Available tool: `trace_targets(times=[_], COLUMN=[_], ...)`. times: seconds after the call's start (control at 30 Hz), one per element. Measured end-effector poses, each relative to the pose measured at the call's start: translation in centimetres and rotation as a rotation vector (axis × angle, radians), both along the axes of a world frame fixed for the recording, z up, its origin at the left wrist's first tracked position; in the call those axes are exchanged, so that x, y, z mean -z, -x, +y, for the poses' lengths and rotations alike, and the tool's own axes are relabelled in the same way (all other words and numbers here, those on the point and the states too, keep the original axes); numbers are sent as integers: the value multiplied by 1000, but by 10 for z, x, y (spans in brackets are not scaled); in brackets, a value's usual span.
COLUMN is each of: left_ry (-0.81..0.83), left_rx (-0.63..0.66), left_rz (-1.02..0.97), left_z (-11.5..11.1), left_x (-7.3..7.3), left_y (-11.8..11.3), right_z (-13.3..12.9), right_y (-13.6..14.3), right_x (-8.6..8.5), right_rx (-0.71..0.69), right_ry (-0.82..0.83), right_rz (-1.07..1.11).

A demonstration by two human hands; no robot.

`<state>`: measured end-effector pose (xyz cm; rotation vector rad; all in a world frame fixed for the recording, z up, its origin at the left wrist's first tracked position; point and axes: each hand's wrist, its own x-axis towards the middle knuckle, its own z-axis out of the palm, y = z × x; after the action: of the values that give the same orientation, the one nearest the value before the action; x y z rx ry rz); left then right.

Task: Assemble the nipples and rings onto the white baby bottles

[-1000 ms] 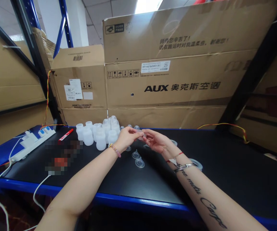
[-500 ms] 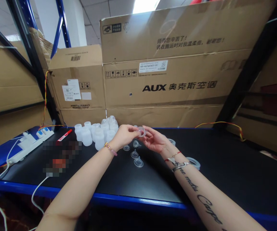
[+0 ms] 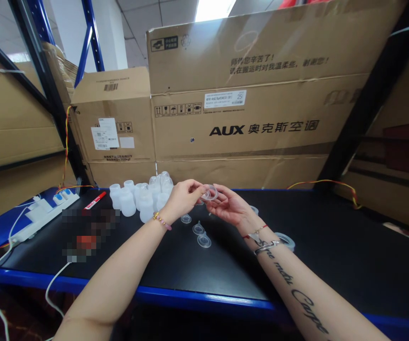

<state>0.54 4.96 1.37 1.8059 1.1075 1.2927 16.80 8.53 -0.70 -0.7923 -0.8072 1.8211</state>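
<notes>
Between my hands, above the black table, is a clear ring. My left hand pinches something small and translucent at the ring's left side. The fingers of my right hand hold the ring from the right. Below them, clear silicone nipples lie on the table, one more just behind and another further left. Several frosted white bottles stand left of my left hand. Clear rings lie beyond my right forearm, partly hidden by it.
A power strip with white cables is on the left, near a red marker and a pixelated item. Large cardboard sheets stand behind the black table. A yellow-red wire runs at the back right.
The ring has tilted and now shows a wider opening. One nipple that lay under my hands is no longer visible on the table. My left hand has shifted slightly up.
</notes>
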Motion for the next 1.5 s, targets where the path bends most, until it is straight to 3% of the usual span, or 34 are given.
trace_targets(times=[0.1, 0.23, 0.43, 0.67, 0.83, 1.13, 1.3, 1.5], left_ry=[12, 0, -246, -163, -192, -320, -261, -160], left_rx=[16, -90, -248, -38, -168, -314, -306, -367], left_rz=[-40, -16, 167, -40, 105, 278, 329, 165], left_z=[2, 1, -2, 7, 1, 4, 6, 13], left_x=[2, 7, 14, 19, 17, 25, 23, 24], left_y=[-2, -5, -10, -12, -10, -11, -9, -7], right_z=[-2, -7, -13, -13, -16, -20, -22, -30], right_y=[1, 4, 8, 10, 12, 24, 22, 25], right_x=[-1, -3, -8, -9, -10, -13, -16, -20], right_rx=[-12, -36, -46, -82, -88, -23, -93, -31], right_ry=[-13, 40, 151, 59, 175, 173, 166, 145], right_rz=[-11, -13, 65, -25, 31, 59, -125, -295])
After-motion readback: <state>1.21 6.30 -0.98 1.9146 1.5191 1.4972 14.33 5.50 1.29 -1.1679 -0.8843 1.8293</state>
